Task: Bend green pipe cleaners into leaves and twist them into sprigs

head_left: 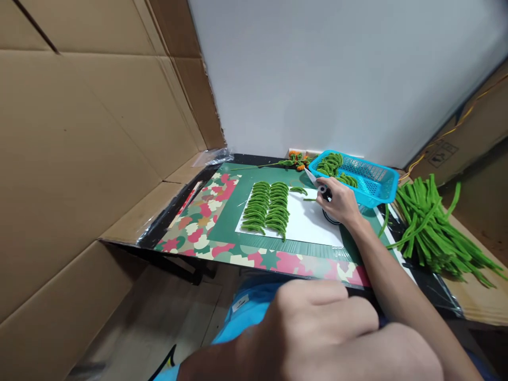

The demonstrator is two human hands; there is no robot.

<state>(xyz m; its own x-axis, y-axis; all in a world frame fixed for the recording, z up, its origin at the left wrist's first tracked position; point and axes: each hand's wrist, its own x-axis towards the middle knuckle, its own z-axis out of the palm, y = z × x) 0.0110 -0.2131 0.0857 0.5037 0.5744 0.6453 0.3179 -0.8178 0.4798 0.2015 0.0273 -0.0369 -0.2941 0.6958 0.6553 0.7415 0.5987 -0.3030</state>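
Gripping a pair of scissors with silver blades and a dark handle, the person's right hand hovered, in the head view, over the right part of a white paper sheet; the left hand hung close to the camera with its fingers curled, and whether it held anything could not be told; two columns of curved, fuzzy green pieces lay on the sheet's left half; one loose curved green piece lay just beside them, and a short straight green strip lay near the right hand; more such pieces lay in the blue openwork plastic basket at the back of the black bench; a bundle of long, fuzzy green stems lay at the right; the step in hand seemed to be trimming pieces and laying them in line; the next move probably called for a steadying left hand while the blades closed on a stem.
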